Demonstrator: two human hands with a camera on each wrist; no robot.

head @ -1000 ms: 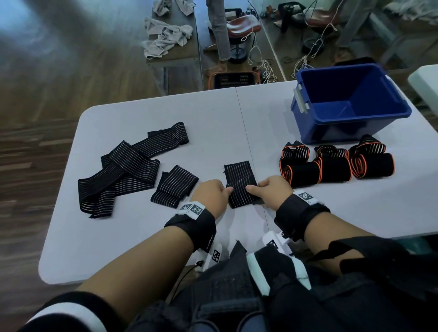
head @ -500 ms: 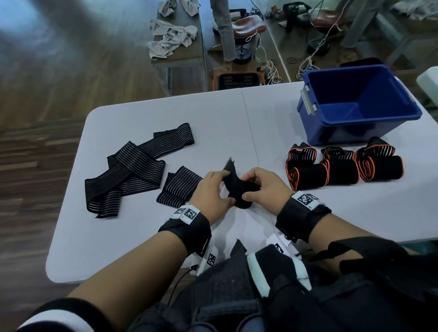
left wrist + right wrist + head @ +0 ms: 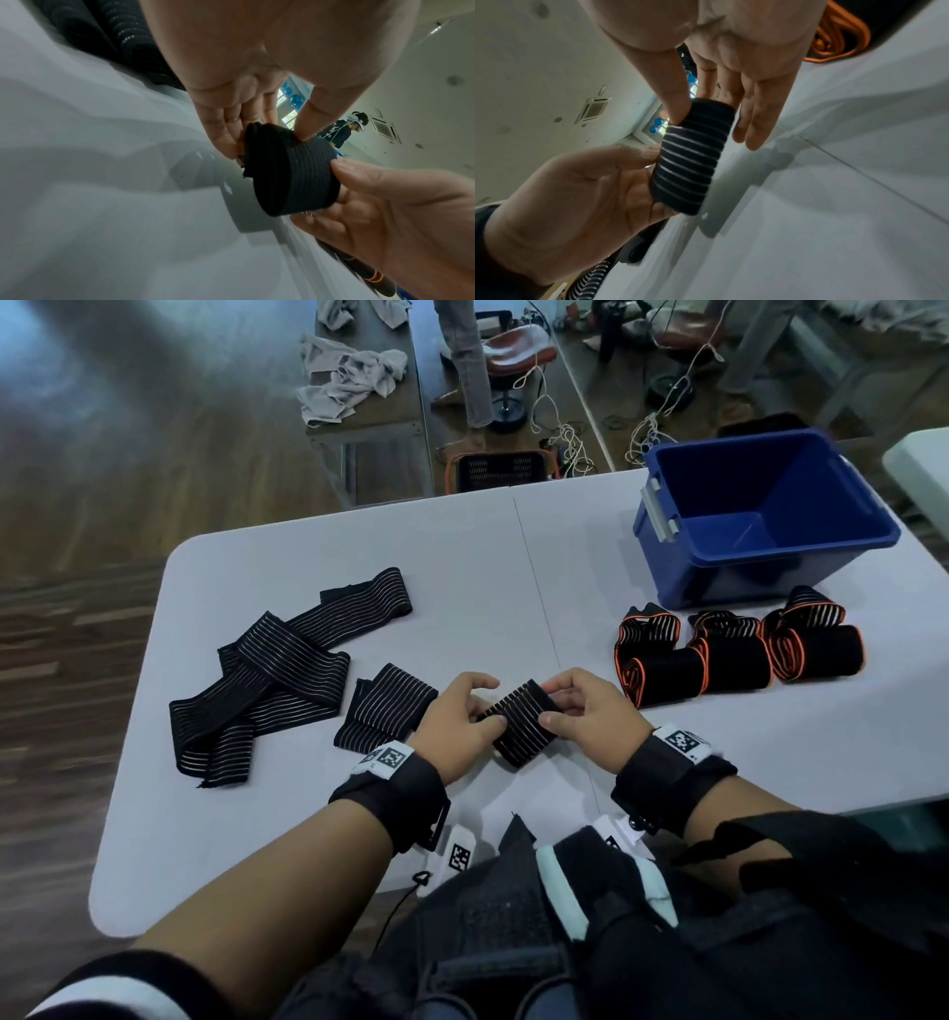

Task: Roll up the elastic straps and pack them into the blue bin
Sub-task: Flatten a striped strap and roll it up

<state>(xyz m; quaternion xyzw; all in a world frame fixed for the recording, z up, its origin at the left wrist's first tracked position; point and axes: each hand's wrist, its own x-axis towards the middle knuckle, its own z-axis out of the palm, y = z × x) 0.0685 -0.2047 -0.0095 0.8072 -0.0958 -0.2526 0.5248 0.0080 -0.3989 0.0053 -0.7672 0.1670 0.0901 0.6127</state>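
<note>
**Striped strap roll held between both hands, above table**

Left hand (image 3: 457, 726) and right hand (image 3: 580, 711) pinch a small rolled black elastic strap with thin pale stripes (image 3: 518, 726) from either end, thumbs on top, fingers beneath. The roll is lifted off the white folding table (image 3: 513, 567); its shadow falls below it in the wrist views. The left wrist view shows the roll's layered end (image 3: 257, 154); the inner turns are too dark to count.

Hidden or cut off: the fingertips behind the roll; the far right edge of the table; the lower forearms under black wrist bands (image 3: 395, 793). The bands' white tags carry square black-and-white code patterns, no readable letters.

Just left of the hands lies a folded black striped strap (image 3: 385, 711); further left, a loose heap of long black striped straps (image 3: 277, 670). To the right, three black rolls edged in orange (image 3: 734, 649) lie side by side, in front of the blue plastic bin (image 3: 760, 577). Its floor shows bare. No brand legible anywhere.
</note>
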